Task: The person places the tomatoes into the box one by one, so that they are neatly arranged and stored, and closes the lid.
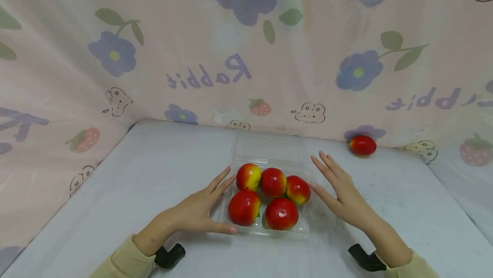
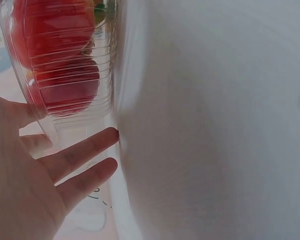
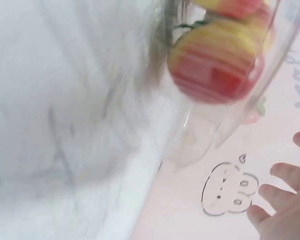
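Note:
A clear plastic clamshell box (image 1: pixel 269 148) lies with its lid folded back, away from me. Inside it sit several shiny red-and-yellow apples (image 1: pixel 281 213), in two rows. My left hand (image 1: pixel 192 213) is at the box's left side, fingers spread and fairly straight, thumb toward the front corner. In the left wrist view, the fingers (image 2: pixel 85 150) reach along the ribbed wall of the box, fingertips close to the tabletop. To the right of the box hovers my right hand (image 1: pixel 343 196), fingers extended and holding nothing. The right wrist view shows an apple (image 3: pixel 215 65) through the clear wall.
One more red fruit (image 1: pixel 363 145) lies at the back right of the white table (image 1: pixel 161 153), against the curtain. A pink printed curtain (image 1: pixel 200 34) hangs behind the table and along its sides. Black wrist straps (image 1: pixel 170 255) show below both hands.

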`<act>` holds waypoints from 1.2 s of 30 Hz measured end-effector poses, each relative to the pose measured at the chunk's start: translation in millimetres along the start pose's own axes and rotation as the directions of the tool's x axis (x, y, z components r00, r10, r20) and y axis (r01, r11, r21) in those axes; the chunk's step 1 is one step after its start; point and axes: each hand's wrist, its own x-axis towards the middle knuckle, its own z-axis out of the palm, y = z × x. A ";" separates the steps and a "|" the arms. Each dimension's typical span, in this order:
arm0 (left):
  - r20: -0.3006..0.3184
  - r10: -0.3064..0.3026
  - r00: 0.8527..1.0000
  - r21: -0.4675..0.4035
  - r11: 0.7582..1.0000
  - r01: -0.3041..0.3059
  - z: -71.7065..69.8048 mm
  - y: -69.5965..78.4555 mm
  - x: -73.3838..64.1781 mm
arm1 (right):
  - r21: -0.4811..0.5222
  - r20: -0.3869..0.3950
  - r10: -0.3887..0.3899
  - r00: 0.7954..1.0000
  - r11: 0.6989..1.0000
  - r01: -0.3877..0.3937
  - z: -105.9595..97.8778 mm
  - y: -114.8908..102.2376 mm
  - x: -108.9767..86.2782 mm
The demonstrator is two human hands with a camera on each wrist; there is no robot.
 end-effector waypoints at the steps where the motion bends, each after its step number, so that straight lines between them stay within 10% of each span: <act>1: 0.000 -0.001 1.000 0.002 1.000 0.001 0.1 -0.2 0.0 | -0.001 -0.008 0.001 1.000 1.000 -0.001 -1.0 1.7 -0.3; 36: 0.013 0.000 1.000 -0.014 1.000 0.001 0.5 -1.1 0.8 | -0.033 -0.293 0.012 0.956 0.999 -0.023 -18.7 64.3 4.9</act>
